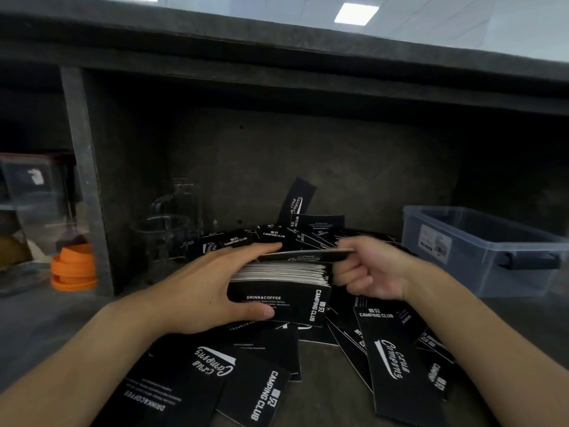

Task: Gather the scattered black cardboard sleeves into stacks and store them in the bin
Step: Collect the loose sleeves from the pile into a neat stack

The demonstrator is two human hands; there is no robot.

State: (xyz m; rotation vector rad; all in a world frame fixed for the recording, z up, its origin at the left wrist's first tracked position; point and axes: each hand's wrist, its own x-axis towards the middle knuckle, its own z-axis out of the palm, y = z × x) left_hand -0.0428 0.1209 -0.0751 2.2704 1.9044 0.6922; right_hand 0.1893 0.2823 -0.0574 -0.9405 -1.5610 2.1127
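My left hand (212, 288) grips a thick stack of black cardboard sleeves (283, 291) standing on edge, thumb on its front face and fingers over the top. My right hand (366, 269) pinches a single sleeve (311, 254) lying flat just above the stack's top edge. Several loose black sleeves (397, 362) printed "CAMPING CLUB" lie scattered on the grey counter in front of and behind the stack. One sleeve (297, 198) leans upright against the back wall. The clear plastic bin (480, 251) stands at the right, apart from both hands.
A glass mug and a glass pitcher (172, 229) stand at the back left of the alcove. Orange lids (74, 268) are stacked beside a grey post (83, 180). A dark shelf overhangs the whole work area. A clear box (34, 186) sits at far left.
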